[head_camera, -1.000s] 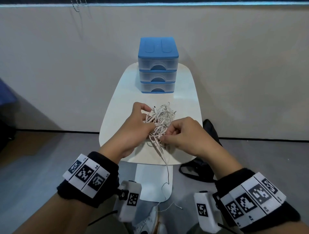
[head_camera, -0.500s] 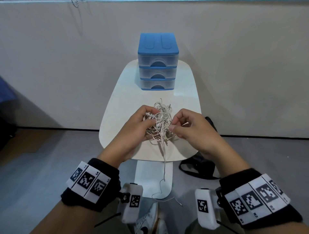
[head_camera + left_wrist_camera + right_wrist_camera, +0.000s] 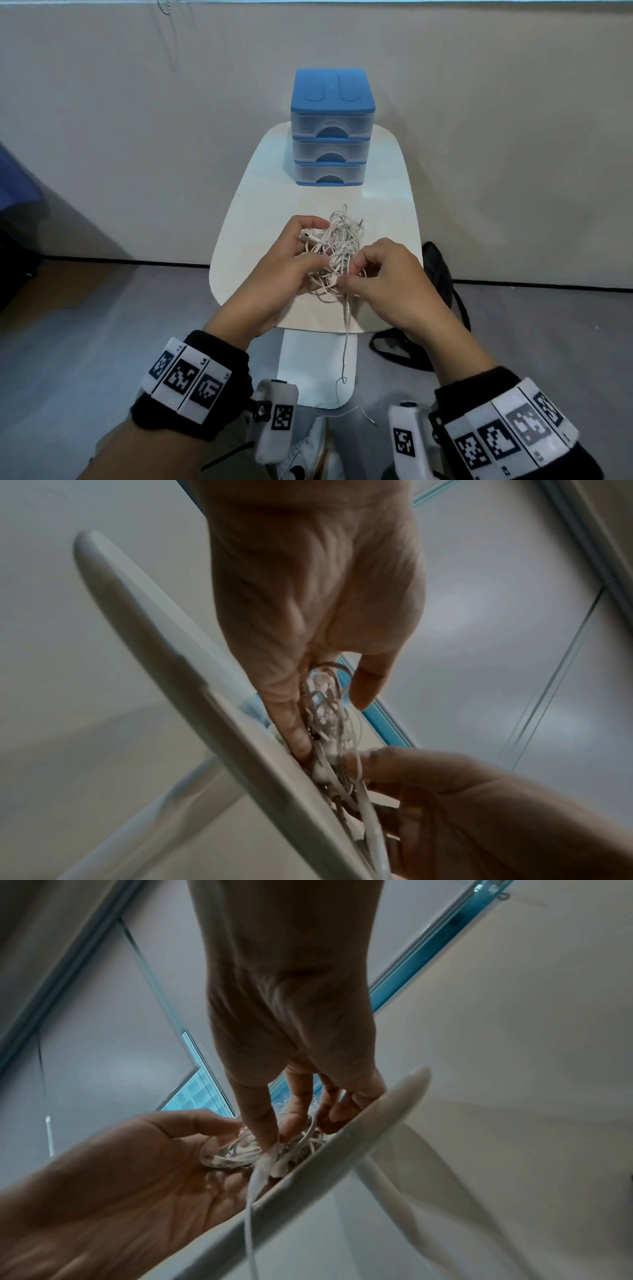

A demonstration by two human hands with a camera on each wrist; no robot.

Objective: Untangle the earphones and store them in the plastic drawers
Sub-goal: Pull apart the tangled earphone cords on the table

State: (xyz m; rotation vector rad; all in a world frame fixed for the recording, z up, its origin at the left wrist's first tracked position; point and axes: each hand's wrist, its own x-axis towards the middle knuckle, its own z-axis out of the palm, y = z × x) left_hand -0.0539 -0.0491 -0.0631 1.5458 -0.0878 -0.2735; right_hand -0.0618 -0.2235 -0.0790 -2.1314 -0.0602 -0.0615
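Observation:
A tangled bundle of white earphones (image 3: 337, 246) sits between my two hands over the near part of the small white table (image 3: 253, 205). My left hand (image 3: 294, 253) curls round the bundle's left side, with an earbud showing by its fingers. My right hand (image 3: 373, 270) pinches a cord at the bundle's near right edge. One cord (image 3: 345, 342) hangs down past the table's front edge. In the wrist views the earphones (image 3: 329, 723) (image 3: 267, 1148) lie between thumb and fingers. The blue plastic drawers (image 3: 331, 128) stand at the table's far end, all three shut.
A black bag (image 3: 442, 274) lies on the floor right of the table. The table's white base (image 3: 308, 363) stands below the front edge, with my white shoes (image 3: 301, 459) near it. A pale wall runs behind the drawers.
Both hands have kept working at the bundle. The right hand has dropped back to pinch a cord at the near edge, and the hanging cord has shifted a little.

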